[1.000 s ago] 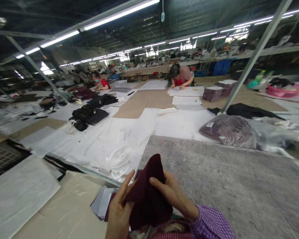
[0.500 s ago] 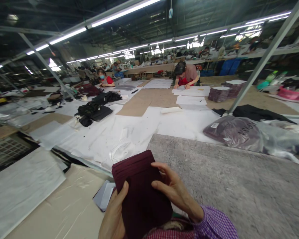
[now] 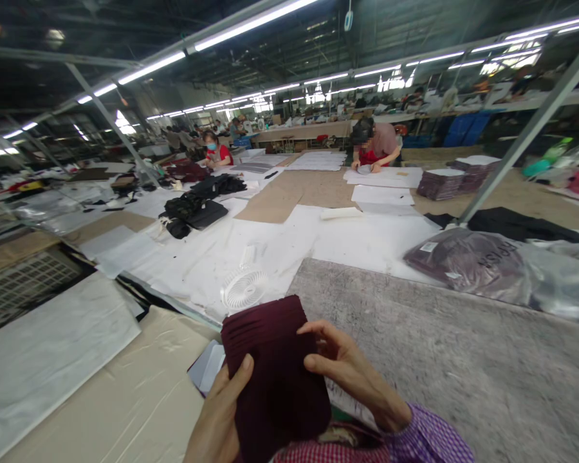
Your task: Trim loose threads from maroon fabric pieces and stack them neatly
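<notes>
A stack of dark maroon fabric pieces (image 3: pixel 277 366) is held up close to my body, its top edges fanned in thin layers. My left hand (image 3: pixel 222 405) grips the stack's left side, thumb across the front and fingers hidden behind. On the right side, my right hand (image 3: pixel 340 366) has its thumb and index finger at the stack's edge, with the other fingers behind it. Below and left of the stack, a grey-and-white folded piece (image 3: pixel 206 368) lies partly covered by my left hand.
A white fan (image 3: pixel 244 287) lies beyond the stack. A grey mottled sheet (image 3: pixel 444 341) covers the table at right, with a plastic-bagged bundle (image 3: pixel 468 263) behind it. Dark garments (image 3: pixel 197 206) are piled at left. Across the table, two people in red work; a metal post (image 3: pixel 525 122) rises at right.
The view has turned slightly left, so the surroundings sit further right. Both hands still hold the maroon stack, whose top layers look a little more fanned.
</notes>
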The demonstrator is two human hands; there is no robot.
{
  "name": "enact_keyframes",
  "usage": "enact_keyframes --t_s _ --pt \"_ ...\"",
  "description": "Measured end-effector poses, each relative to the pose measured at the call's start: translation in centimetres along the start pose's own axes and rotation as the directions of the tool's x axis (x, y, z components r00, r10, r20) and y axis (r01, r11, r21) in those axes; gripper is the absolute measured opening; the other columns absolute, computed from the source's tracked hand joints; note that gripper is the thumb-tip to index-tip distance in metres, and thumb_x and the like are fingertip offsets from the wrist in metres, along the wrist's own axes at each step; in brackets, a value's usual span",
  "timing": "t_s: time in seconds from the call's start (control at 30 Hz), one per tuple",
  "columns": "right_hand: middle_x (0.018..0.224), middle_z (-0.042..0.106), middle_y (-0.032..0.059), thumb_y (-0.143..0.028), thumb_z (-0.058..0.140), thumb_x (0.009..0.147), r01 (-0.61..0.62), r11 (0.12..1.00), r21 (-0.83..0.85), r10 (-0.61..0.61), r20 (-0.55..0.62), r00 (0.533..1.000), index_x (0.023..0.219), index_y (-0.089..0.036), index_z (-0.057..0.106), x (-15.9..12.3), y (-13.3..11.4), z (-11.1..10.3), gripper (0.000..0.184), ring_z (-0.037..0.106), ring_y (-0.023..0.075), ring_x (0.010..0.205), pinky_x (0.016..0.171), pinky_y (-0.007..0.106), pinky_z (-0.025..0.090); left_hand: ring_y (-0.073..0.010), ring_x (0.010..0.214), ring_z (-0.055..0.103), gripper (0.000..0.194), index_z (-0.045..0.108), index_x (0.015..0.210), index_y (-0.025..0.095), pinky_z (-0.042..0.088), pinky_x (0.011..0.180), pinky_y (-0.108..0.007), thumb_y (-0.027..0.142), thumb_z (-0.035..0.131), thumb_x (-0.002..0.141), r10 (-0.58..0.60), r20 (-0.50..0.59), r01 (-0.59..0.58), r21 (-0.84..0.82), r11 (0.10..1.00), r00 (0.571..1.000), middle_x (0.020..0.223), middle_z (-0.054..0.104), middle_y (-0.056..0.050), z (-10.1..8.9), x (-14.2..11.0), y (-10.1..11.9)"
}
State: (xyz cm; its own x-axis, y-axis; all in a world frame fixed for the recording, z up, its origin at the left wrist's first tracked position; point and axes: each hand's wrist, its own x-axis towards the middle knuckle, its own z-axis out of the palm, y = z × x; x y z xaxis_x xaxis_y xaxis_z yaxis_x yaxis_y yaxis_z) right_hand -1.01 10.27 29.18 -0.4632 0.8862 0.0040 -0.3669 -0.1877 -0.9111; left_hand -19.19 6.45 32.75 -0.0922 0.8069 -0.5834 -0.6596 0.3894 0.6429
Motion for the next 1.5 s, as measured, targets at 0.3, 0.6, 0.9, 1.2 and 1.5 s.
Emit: enact_keyframes --t_s 0.3,0.6,0.9,1.2,1.5 --pt "0.097 0.061 0.0039 -0.036 0.071 0.078 0.044 0.976 -0.212 -0.063 -0.083 0.995 0.092 -0.018 0.066 0.2 0.2 0.5 0.023 0.059 0.0182 0.090 0.075 0.031 0.050 -0.0314 0.100 0.068 0.050 0.063 0.118 0.013 0.054 0.092 -0.041 0.029 0.076 0.072 -0.005 0.080 0.002 0.036 0.999 0.997 0.104 0.073 -0.014 -0.1 0.3 -0.9" --pt "0.095 0.063 0.0031 -0.034 0.068 0.080 0.068 0.960 -0.273 -0.094 -0.084 0.992 0.094 -0.019 0.067 0.0 -0.1 0.8 0.021 0.058 0.0167 0.087 0.075 0.030 0.050 -0.0311 0.098 0.068 0.059 0.063 0.119 0.015 0.054 0.092 -0.039 0.023 0.083 0.063 0.022 0.099 -0.028 0.065 0.997 0.995 0.102 0.074 -0.012 -0.5 0.2 -1.2" --pt "0.105 0.064 0.0034 -0.026 0.065 0.081 0.073 0.943 -0.325 -0.101 -0.069 0.993 0.102 -0.022 0.067 0.0 -0.2 1.0 0.021 0.058 0.0185 0.093 0.081 0.033 0.049 -0.0318 0.100 0.067 0.052 0.064 0.117 0.013 0.054 0.091 -0.040 0.022 0.079 0.068 0.001 0.085 -0.006 0.057 0.998 0.996 0.103 0.073 -0.013 -0.3 0.4 -1.1" --pt "0.096 0.063 0.0023 -0.036 0.073 0.074 -0.039 0.973 -0.225 0.003 -0.157 0.988 0.109 -0.026 0.056 0.2 0.3 0.6 0.040 0.060 0.0170 0.082 0.070 0.032 0.050 -0.0313 0.099 0.068 0.065 0.059 0.124 0.017 0.054 0.092 -0.040 0.019 0.082 0.063 0.026 0.011 -0.026 0.047 0.999 1.000 0.102 0.074 -0.011 0.0 0.2 -0.6" --pt "0.102 0.063 0.0021 -0.038 0.078 0.069 -0.021 1.000 -0.018 0.020 -0.090 0.996 0.101 -0.025 0.053 0.6 -0.2 0.8 0.042 0.061 0.0164 0.091 0.083 0.035 0.050 -0.0320 0.100 0.067 0.064 0.061 0.120 0.018 0.053 0.093 -0.041 0.020 0.083 0.061 0.028 0.000 -0.028 0.059 0.998 1.000 0.102 0.074 -0.011 0.1 0.3 -0.4"
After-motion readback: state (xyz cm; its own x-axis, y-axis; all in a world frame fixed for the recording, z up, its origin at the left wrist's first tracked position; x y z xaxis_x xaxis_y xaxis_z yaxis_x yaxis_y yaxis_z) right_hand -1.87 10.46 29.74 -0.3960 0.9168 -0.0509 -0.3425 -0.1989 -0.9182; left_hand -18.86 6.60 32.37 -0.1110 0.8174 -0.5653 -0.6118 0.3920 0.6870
